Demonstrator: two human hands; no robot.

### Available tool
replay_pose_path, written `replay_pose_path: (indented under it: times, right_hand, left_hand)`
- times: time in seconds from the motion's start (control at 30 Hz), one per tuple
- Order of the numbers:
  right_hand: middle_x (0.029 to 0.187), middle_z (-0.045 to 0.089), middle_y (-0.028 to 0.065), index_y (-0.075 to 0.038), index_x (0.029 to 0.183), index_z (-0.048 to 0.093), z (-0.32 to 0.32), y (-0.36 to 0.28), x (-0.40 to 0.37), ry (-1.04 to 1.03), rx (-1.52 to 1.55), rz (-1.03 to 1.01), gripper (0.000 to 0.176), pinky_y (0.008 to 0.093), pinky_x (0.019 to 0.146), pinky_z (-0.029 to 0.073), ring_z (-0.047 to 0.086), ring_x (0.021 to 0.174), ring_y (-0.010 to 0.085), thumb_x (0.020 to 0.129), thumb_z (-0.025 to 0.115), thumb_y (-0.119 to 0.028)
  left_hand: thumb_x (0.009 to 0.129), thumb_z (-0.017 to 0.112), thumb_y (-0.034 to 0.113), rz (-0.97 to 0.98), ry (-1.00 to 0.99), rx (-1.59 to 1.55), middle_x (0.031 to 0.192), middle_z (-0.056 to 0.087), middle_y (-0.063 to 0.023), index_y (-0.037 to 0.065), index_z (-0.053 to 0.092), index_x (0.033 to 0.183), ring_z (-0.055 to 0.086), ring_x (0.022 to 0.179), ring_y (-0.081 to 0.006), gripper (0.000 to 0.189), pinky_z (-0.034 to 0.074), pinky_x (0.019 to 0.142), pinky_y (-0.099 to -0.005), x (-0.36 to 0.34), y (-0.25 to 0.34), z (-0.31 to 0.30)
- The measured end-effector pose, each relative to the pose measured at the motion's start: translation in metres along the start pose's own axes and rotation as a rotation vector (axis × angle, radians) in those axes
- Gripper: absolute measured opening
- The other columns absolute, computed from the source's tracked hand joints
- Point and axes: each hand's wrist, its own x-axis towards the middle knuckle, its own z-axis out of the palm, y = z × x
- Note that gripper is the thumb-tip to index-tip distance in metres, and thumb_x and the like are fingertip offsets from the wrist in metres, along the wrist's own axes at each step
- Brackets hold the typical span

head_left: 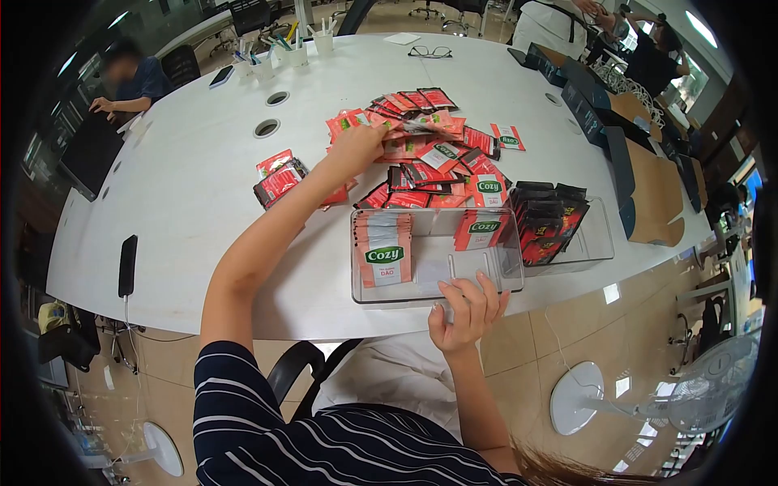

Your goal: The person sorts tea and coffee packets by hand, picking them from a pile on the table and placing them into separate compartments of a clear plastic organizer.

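Observation:
My left hand (359, 151) reaches across into a loose pile of red and pink tea sachets (438, 155), its fingers closed at a sachet (378, 121) and partly hidden. My right hand (468, 312) is at the front wall of a clear plastic box (438, 296), fingers apart and holding nothing. Inside that box, a row of pink Cozy sachets (384, 255) stands on the left and a smaller group of red Cozy sachets (484, 230) at the back right. A second clear box (601, 231) to the right holds black and red sachets (547, 223).
A small stack of sachets (279, 178) lies left of the pile. Opened cardboard boxes (652, 190) line the right edge. Glasses (429, 53), cups of pens (322, 40) and a phone (127, 266) are on the white table (186, 219). Another person (138, 81) sits at the far left.

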Motion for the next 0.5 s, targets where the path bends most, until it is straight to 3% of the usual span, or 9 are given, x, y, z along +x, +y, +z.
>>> replay_pose_path:
  times: [0.17,0.27,0.37,0.5]
  right_hand:
    - [0.096,0.061,0.0013,-0.018,0.093,0.067,-0.002,-0.001,0.001,-0.012,0.003,0.0,0.018,0.0455,0.112,0.014,0.052,0.11,0.0259,0.079,0.057,-0.025]
    - [0.097,0.06,0.0014,-0.018,0.094,0.067,-0.002,-0.001,0.001,-0.007,0.002,0.002,0.019,0.0458,0.112,0.014,0.052,0.11,0.0261,0.079,0.057,-0.025]
    - [0.097,0.06,0.0015,-0.018,0.095,0.067,-0.001,-0.001,0.0,-0.012,-0.008,0.0,0.019,0.0461,0.112,0.014,0.052,0.11,0.0264,0.079,0.057,-0.025]
    - [0.096,0.061,0.0011,-0.017,0.095,0.067,-0.007,-0.005,0.004,-0.049,0.026,0.044,0.019,0.0461,0.111,0.015,0.053,0.109,0.025,0.08,0.057,-0.023]
  left_hand:
    - [0.093,0.05,0.015,0.029,0.246,-0.568,0.073,0.061,-0.0137,0.0,0.058,0.118,0.055,0.061,-0.0161,0.03,0.044,0.059,-0.0333,-0.006,-0.025,-0.01]
    - [0.095,0.049,0.017,-0.073,0.21,-0.552,0.068,0.055,-0.007,-0.003,0.059,0.112,0.046,0.063,-0.009,0.028,0.041,0.058,-0.0275,-0.02,-0.021,-0.024]
    - [0.093,0.049,0.012,-0.096,0.276,-0.774,0.066,0.052,-0.0086,-0.005,0.056,0.092,0.045,0.059,-0.0143,0.019,0.039,0.056,-0.0302,-0.034,-0.007,-0.035]
    - [0.096,0.047,0.014,-0.064,0.257,-1.011,0.068,0.052,-0.0008,-0.005,0.057,0.096,0.043,0.062,-0.0067,0.022,0.036,0.054,-0.0251,-0.046,0.01,-0.049]
